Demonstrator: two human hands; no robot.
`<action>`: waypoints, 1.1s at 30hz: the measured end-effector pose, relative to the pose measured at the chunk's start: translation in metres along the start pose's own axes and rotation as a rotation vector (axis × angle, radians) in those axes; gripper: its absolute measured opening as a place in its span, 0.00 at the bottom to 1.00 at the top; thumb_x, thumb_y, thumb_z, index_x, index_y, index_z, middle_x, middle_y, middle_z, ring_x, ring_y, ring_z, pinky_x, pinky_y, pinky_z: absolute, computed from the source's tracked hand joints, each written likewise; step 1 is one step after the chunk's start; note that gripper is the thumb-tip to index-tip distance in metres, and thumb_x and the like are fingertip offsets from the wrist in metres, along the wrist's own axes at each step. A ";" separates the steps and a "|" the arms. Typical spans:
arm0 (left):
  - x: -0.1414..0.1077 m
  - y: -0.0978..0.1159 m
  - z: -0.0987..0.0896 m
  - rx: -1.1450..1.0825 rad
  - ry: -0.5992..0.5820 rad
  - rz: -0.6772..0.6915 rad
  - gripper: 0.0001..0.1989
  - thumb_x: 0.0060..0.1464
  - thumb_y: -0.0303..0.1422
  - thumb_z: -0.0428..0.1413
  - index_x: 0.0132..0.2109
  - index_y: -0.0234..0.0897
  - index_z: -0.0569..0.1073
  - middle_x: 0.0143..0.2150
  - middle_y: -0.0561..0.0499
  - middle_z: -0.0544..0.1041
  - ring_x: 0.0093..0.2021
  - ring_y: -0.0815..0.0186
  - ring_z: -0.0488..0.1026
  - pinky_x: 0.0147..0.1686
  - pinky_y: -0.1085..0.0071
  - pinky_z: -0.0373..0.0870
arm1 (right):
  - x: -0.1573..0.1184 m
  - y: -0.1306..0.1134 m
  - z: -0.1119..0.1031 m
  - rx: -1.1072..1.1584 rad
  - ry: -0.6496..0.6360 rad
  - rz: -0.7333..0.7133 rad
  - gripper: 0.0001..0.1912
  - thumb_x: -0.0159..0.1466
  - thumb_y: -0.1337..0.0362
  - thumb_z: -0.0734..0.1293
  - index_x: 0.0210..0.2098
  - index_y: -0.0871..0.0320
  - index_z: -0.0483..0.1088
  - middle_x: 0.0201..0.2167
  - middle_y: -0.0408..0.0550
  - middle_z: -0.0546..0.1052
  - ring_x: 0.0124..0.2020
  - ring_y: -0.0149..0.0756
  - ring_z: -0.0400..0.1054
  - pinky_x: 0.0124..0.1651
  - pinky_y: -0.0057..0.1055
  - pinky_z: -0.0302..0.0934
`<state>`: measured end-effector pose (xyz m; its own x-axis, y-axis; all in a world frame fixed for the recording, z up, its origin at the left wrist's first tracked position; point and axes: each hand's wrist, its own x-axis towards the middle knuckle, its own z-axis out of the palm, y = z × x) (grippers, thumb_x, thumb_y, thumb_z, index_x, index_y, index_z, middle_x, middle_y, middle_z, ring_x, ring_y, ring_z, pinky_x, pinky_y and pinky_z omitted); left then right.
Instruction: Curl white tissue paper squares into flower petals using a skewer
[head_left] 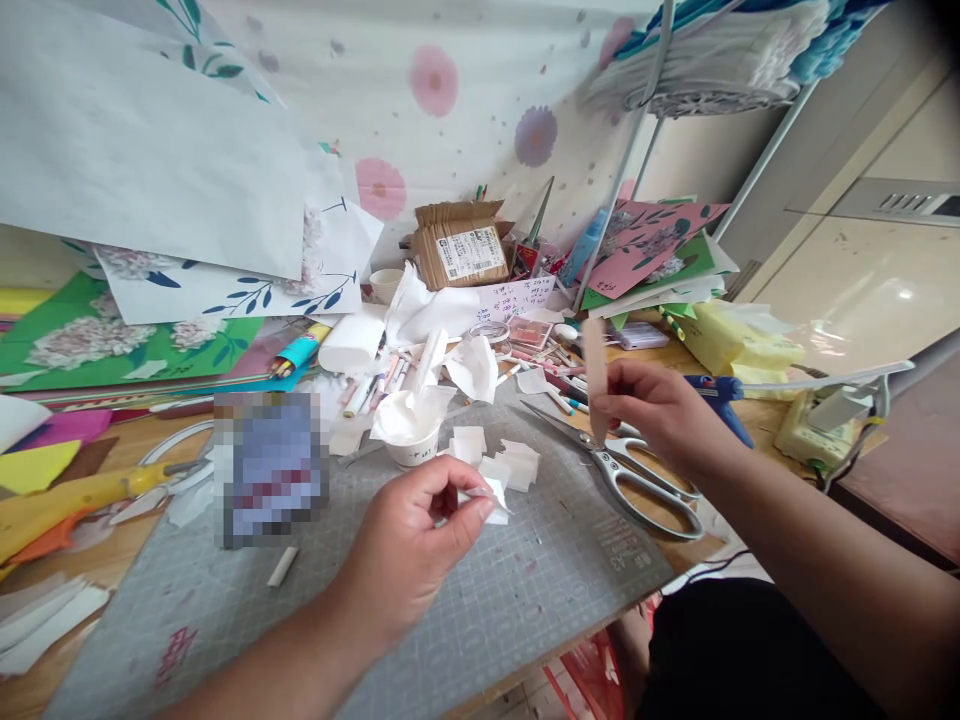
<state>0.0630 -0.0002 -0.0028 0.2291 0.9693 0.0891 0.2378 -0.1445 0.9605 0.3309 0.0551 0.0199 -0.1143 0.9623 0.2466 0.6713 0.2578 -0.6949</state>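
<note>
So the left hand (pixel 427 530) had thumb and fingertips pinched on a small bit of white paper (pixel 493 502), right over the gray cutting mat (pixel 480 625). The right hand (pixel 645 400) was pinching a flat wooden stick (pixel 596 370), held roughly upright with its lower end in line with the scissors (pixel 652 500) — couldn't tell if they touched. The scissors lay just below that hand, blades a bit apart.

Straight past the left hand sat a white paper cup (pixel 409 452) with some writing on its side. It had soft-looking white stuff (pixel 401 418) in it, heaped up to the rim, though I couldn't tell what it was. Paper scraps (pixel 517 465) were scattered just beyond the left fingertips, beside the cup.

Farther out past both hands there was a torn-edged cardboard box (pixel 461 250) with a shipping label — its insides were hidden. A second cup (pixel 385 285) stood left of the box, contents not readable either. Off to the right of the right hand, a blue glue gun (pixel 720 400) lay near a power strip (pixel 817 425).
</note>
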 end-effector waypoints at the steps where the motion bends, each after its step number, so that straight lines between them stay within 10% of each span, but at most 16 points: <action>1: -0.001 0.000 0.000 0.017 0.002 0.033 0.03 0.50 0.32 0.57 0.31 0.38 0.74 0.25 0.55 0.72 0.25 0.69 0.66 0.26 0.74 0.64 | -0.007 -0.009 0.001 0.094 0.012 -0.024 0.07 0.63 0.62 0.60 0.34 0.57 0.67 0.27 0.44 0.73 0.25 0.34 0.70 0.30 0.32 0.69; 9: -0.005 0.006 0.000 0.317 0.028 0.400 0.07 0.50 0.21 0.55 0.29 0.36 0.74 0.26 0.54 0.74 0.27 0.71 0.72 0.29 0.76 0.67 | -0.045 -0.056 0.014 0.964 -0.124 -0.129 0.01 0.62 0.66 0.69 0.33 0.56 0.72 0.33 0.46 0.78 0.29 0.32 0.74 0.28 0.25 0.69; 33: -0.007 0.012 0.000 0.373 -0.022 0.350 0.05 0.48 0.24 0.59 0.31 0.38 0.74 0.28 0.55 0.77 0.28 0.69 0.74 0.30 0.76 0.69 | -0.056 -0.064 0.020 0.527 -0.169 -0.329 0.06 0.64 0.73 0.64 0.36 0.55 0.69 0.36 0.48 0.76 0.37 0.35 0.75 0.38 0.29 0.71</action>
<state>0.0640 -0.0085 0.0077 0.3741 0.8464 0.3789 0.4629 -0.5245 0.7146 0.2799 -0.0139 0.0370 -0.3955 0.8148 0.4238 0.1367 0.5085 -0.8501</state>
